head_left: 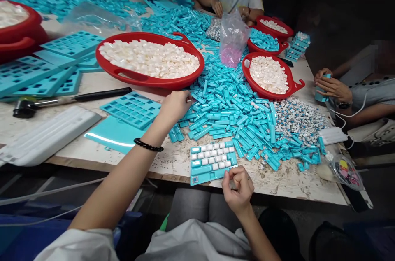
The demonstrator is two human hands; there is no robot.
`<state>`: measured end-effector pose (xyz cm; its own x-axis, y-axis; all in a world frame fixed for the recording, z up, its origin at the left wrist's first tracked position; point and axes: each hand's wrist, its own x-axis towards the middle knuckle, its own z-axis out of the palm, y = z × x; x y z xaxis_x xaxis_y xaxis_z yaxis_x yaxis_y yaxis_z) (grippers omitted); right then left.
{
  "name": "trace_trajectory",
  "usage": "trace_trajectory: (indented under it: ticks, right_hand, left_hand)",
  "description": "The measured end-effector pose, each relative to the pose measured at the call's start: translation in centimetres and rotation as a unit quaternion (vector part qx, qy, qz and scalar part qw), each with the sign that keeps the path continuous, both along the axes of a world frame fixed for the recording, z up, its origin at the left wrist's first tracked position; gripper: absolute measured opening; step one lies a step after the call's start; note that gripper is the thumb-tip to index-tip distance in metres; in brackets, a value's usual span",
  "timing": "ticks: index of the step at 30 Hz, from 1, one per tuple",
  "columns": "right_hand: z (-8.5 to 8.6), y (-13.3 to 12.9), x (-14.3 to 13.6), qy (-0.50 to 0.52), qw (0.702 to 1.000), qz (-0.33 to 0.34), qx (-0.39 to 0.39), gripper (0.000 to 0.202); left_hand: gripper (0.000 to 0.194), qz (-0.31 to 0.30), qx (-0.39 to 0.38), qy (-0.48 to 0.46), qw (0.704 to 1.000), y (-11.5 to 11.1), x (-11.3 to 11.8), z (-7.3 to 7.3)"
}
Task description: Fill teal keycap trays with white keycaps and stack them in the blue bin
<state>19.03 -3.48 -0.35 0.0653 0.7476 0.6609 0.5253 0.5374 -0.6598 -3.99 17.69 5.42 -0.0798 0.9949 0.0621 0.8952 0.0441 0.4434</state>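
Note:
My left hand (pixel 175 108), at the end of an arm with a black beaded bracelet (pixel 148 145), reaches to the left edge of a heap of blue plastic key pieces (pixel 216 108). Its fingers are curled together, and whatever they grip is hidden. Closed with thumb against fingers, my right hand (pixel 239 189) is at the lower right corner of a small blue toy keyboard (pixel 200 178); I cannot make out anything in it. Rows of white keys (pixel 217 158) and several blue keys fill much of that keyboard, which lies at the table's front edge.
Red basins of white keys (pixel 149 59) (pixel 268 73) stand beyond the heap. Blue frames (pixel 131 108), a black-handled tool (pixel 103 94) and a white plastic case (pixel 52 133) lie left. Small white-and-blue parts (pixel 299 119) are at right. Two people work around the table.

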Motion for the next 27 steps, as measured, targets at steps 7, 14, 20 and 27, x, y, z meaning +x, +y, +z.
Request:
trace_trajectory:
  ticks: [7,14,20,27]
  right_hand:
    - [0.1,0.2,0.1,-0.008,1.0,-0.011,0.011,0.033]
    - [2.1,-0.4,0.4,0.012,0.992,0.1,-0.075,0.018]
    - [3.9,-0.3,-1.2,-0.056,0.948,0.29,-0.12,0.026]
    - [4.2,-0.3,-0.7,-0.07,0.939,0.304,-0.143,0.031]
  left_hand:
    - [0.027,0.034,0.044,0.028,0.998,-3.5,1.7,1.7]
    - [0.022,0.049,0.014,-0.405,0.913,-19.8,4.2,0.8]
    - [0.019,0.159,-0.031,-0.54,0.826,-26.6,4.9,-2.0]
    - [0.016,0.136,-0.074,-0.582,0.798,-26.2,5.3,-1.0]
